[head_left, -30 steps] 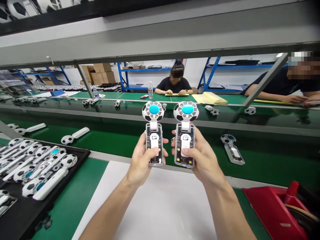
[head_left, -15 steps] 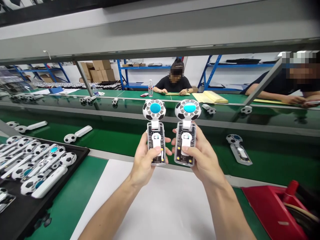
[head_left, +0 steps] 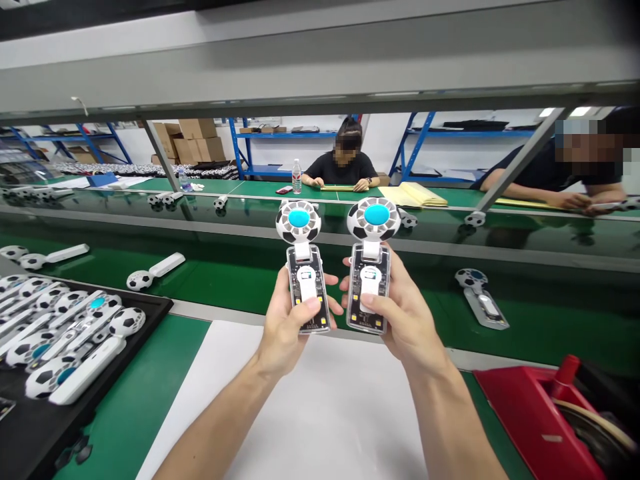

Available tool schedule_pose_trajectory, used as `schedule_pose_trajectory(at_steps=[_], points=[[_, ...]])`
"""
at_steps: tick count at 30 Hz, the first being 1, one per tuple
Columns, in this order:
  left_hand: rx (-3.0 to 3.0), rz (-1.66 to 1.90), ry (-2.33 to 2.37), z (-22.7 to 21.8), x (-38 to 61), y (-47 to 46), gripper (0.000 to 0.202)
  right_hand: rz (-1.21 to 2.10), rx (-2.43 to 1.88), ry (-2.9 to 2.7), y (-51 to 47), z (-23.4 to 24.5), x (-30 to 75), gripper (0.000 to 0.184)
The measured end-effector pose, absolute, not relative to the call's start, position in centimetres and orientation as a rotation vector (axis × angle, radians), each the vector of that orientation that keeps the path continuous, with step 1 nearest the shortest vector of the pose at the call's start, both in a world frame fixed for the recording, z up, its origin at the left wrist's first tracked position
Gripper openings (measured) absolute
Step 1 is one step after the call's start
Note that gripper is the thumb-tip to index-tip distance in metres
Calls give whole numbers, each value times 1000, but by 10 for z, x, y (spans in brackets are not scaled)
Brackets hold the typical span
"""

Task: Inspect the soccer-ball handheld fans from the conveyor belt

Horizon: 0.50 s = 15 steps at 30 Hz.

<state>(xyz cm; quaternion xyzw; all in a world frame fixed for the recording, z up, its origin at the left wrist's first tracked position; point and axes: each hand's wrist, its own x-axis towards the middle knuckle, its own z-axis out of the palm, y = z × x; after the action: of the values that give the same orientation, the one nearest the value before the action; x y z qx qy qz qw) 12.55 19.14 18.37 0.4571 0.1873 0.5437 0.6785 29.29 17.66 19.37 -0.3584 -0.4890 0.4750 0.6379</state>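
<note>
My left hand (head_left: 284, 328) is closed around the clear handle of a small handheld fan (head_left: 306, 275), thumb on the white strip at its front. A matching handheld fan (head_left: 370, 272) is in my right hand (head_left: 409, 308), whose thumb also presses on the white strip. Both fans stand roughly upright side by side, a little apart, the left one leaning left. Each has a black-and-white soccer-ball head with a blue centre, and a dark circuit board shows through the handle. Fingers behind the handles are partly hidden. Beneath my hands lies a white sheet (head_left: 330, 413).
At left, a black tray (head_left: 160, 313) holds several similar fans. More fans lie on the green belt (head_left: 225, 267), one at right (head_left: 483, 303). A red tape dispenser (head_left: 530, 407) stands at lower right. Two people sit across the line, beneath a grey overhead beam (head_left: 320, 73).
The fan in my left hand has tilted left, widening the gap between the two heads. My grips stay the same. The view has shifted slightly.
</note>
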Motion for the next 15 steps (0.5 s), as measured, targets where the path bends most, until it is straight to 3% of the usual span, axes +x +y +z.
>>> schedule_pose_trajectory(at_steps=[6, 15], points=[[961, 1160, 493, 185, 123, 194, 29, 1038, -885, -982, 179, 196, 287, 33], [924, 1182, 538, 184, 121, 202, 23, 1038, -870, -943, 180, 197, 284, 27]])
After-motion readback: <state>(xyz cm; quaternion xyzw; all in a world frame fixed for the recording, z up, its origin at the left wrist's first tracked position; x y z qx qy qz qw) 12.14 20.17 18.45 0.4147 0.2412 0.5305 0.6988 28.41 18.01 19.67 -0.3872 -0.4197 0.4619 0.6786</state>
